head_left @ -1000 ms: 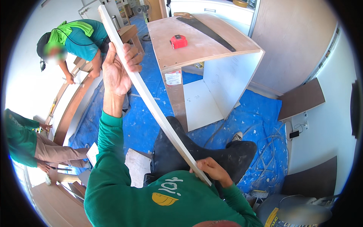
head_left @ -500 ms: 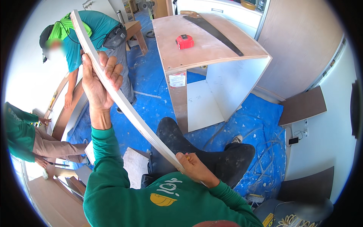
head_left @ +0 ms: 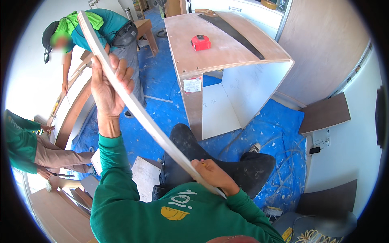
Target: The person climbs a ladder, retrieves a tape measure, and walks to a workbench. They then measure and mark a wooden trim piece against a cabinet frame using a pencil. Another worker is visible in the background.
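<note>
A long, narrow pale wooden strip (head_left: 161, 139) slants across my front, its far end raised toward the upper left. My left hand (head_left: 108, 93) is closed around its upper part, thumb on one side and fingers on the other. Lower down, near my chest, my right hand (head_left: 214, 173) grips the strip close to its near end. A small yellow stub with a pink tip, which looks like a pencil (head_left: 204, 162), pokes out of the right hand's fingers.
Ahead stands a plywood cabinet box (head_left: 231, 44) with a red tape measure (head_left: 200, 42) and a handsaw (head_left: 233, 35) on top. Blue sheeting (head_left: 158, 85) covers the floor. One co-worker (head_left: 91, 30) bends at the upper left; another (head_left: 20, 141) is at the left edge. Boards (head_left: 60, 206) lie lower left.
The strip has slid slightly down and right, and its near end now shows past my right wrist. Both hands still hold it. The bending co-worker's arm has moved left.
</note>
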A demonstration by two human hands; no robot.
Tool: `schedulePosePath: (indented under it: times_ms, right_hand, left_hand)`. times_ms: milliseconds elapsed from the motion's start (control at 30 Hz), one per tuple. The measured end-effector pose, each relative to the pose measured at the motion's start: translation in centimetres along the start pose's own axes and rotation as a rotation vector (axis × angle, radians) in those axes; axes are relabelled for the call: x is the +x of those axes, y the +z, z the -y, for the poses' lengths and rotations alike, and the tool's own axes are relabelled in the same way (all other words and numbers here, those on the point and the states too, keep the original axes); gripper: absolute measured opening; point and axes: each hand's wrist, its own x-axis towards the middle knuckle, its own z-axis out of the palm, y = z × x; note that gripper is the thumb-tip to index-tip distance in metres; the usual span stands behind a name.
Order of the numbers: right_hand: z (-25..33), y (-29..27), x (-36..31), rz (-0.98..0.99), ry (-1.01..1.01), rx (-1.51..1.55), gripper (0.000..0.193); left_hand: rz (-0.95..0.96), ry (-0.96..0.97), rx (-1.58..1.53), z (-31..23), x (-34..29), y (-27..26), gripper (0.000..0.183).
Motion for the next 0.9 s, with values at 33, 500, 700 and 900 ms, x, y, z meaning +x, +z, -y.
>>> schedulePosePath:
  times_ms: [33, 500, 700, 900]
  right_hand:
    - [0.4, -0.5, -0.3, -0.048, 0.006, 0.023, 0.068]
    - [-4.5, -16.5, 3.0, -0.763, -0.508, -0.622, 0.020]
    - [-14.0, -28.2, -1.8, -1.274, -0.385, -0.407, 0.045]
    - [-15.0, -30.6, -7.4, -1.356, 0.056, -0.368, 0.068]
  left_hand:
    - [0.034, -0.010, -0.065, 0.2, 0.2, 0.2, 0.064]
    - [0.459, -0.175, 0.612, 7.1, -6.2, 4.0, 0.026]
    - [0.623, -0.399, 0.627, 21.2, -11.5, 0.6, 0.030]
    - [0.797, -0.509, 0.769, 31.7, -15.0, -4.9, 0.032]
